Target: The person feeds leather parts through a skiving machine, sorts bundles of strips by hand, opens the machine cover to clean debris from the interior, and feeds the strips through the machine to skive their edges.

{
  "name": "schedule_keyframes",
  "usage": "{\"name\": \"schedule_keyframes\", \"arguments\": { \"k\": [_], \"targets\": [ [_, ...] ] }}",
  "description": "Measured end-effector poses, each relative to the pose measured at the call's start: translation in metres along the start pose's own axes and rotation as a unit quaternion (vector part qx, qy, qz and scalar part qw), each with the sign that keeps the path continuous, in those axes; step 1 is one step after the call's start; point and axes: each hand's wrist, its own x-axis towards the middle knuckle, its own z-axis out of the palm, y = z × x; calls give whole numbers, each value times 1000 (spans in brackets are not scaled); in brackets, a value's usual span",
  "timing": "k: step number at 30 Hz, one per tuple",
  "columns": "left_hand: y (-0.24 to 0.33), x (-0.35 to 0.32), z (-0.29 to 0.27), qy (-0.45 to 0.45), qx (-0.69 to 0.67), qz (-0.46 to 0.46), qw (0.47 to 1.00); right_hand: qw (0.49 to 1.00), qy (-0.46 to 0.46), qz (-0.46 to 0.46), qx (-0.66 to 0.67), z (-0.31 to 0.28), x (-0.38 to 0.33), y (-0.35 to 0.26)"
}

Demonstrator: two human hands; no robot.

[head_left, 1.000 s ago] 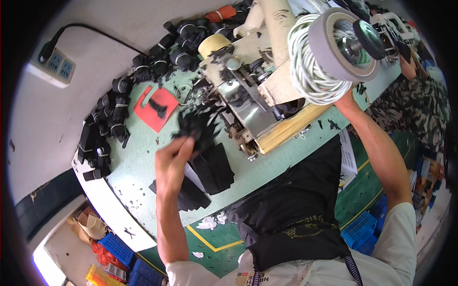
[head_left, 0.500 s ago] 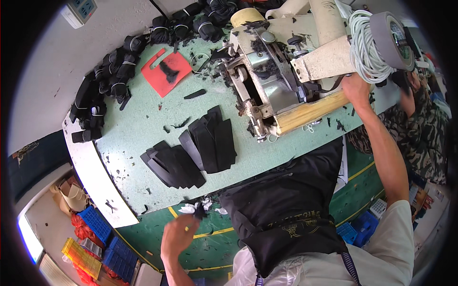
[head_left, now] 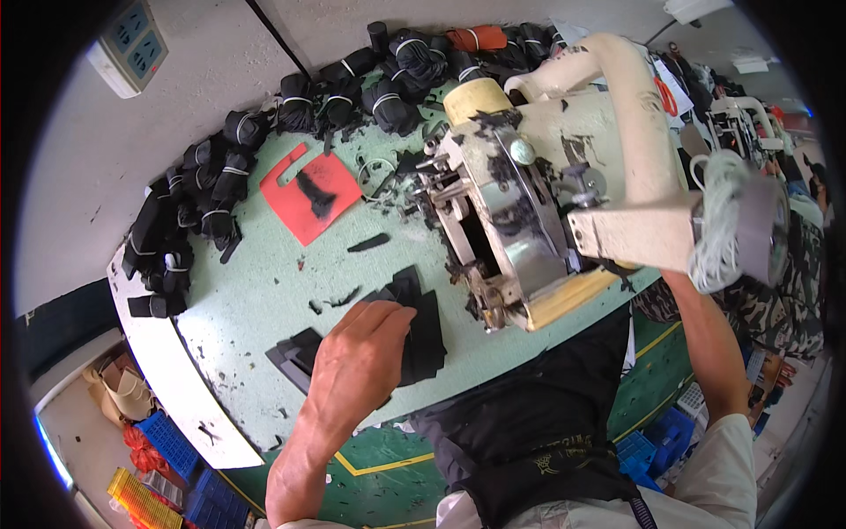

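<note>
On the green table (head_left: 256, 291), left hand (head_left: 357, 366) covers flat black fabric pieces (head_left: 423, 331).

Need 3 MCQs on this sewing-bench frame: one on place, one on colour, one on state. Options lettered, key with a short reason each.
1. Where does the left hand rest?
A. on the stack of black fabric pieces
B. on the wall socket
C. on the spool

2. What colour is the flat card on the table?
A. blue
B. red
C. yellow

3. How is the right hand placed?
A. flat on the table
B. holding scissors
C. hidden behind the sewing machine

Key: 1 A, the fingers lie on the black pieces in front of the machine. 2 B, the card beside the black bundles is red. 3 C, the right forearm reaches up behind the machine's end, so the hand itself cannot be seen.
</note>
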Motion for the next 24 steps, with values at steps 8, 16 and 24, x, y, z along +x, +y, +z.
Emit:
{"name": "schedule_keyframes", "arguments": {
  "k": [8, 16, 24],
  "targets": [
    [-32, 65, 23, -61, -8, 170, 984, 995, -66, 40, 58, -44, -26, -39],
    [-37, 120, 62, -150, 82, 318, 932, 987, -98, 94, 81, -65, -21, -88],
    [-46, 128, 70, -312, 169, 240, 904, 976, -90, 170, 103, -14, 48, -46]
  ]
}}
